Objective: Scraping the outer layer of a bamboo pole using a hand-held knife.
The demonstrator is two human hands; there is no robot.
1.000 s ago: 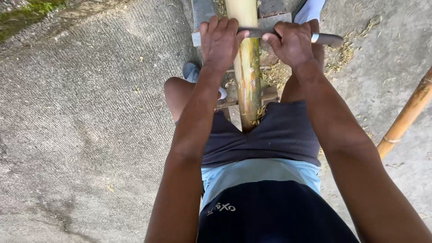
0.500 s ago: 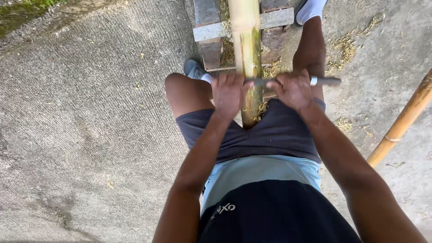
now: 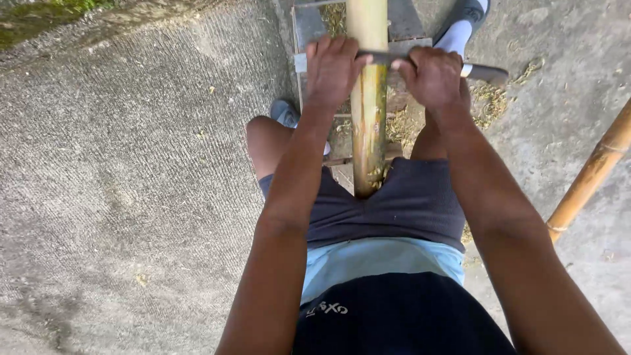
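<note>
- Both hands have pushed the blade [image 3: 394, 60] back up the bamboo pole [image 3: 368, 112], away from the lap where it sat half a second ago.
- Left hand [image 3: 332, 69] and right hand [image 3: 430, 75] each have their fingers clenched on an end of the blade, which lies crosswise on the pole.
- Pole rests on a wooden frame [image 3: 309, 39], its near end between the thighs.
- Seemingly a scraping stroke; next comes a firm, level pull toward the body.

Hands: left hand [image 3: 332, 69] and right hand [image 3: 434, 75] pushed away from the body again.
Blade [image 3: 486, 71]: back up the bamboo pole [image 3: 368, 125], far from the shorts.
</note>
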